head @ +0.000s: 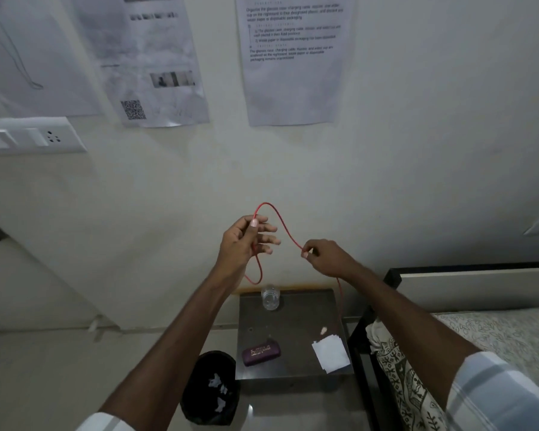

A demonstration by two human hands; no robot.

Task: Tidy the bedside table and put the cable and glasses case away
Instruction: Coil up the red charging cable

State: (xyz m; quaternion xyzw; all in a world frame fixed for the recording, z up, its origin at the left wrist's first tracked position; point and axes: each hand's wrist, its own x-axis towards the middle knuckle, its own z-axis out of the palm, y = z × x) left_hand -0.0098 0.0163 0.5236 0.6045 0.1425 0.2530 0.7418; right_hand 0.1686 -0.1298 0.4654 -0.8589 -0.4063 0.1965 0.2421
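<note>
While left hand (246,241) and right hand (321,257) pinch the red cable (285,232), the bin (193,399) holds paper scraps (220,391).

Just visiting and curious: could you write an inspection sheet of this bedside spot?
Surface: dark bedside table.
Job's things: red cable held up in a loop above the table; maroon glasses case lying on the table's near left.
Clutter: clear cup at the back; white paper and a small pale scrap on the right.
Grips: left hand and right hand each pinch the cable.
Cables: the red one alone, hanging down from the right hand.
Surroundings: black bin left; bed right; printed sheets, switch plate on wall.
</note>
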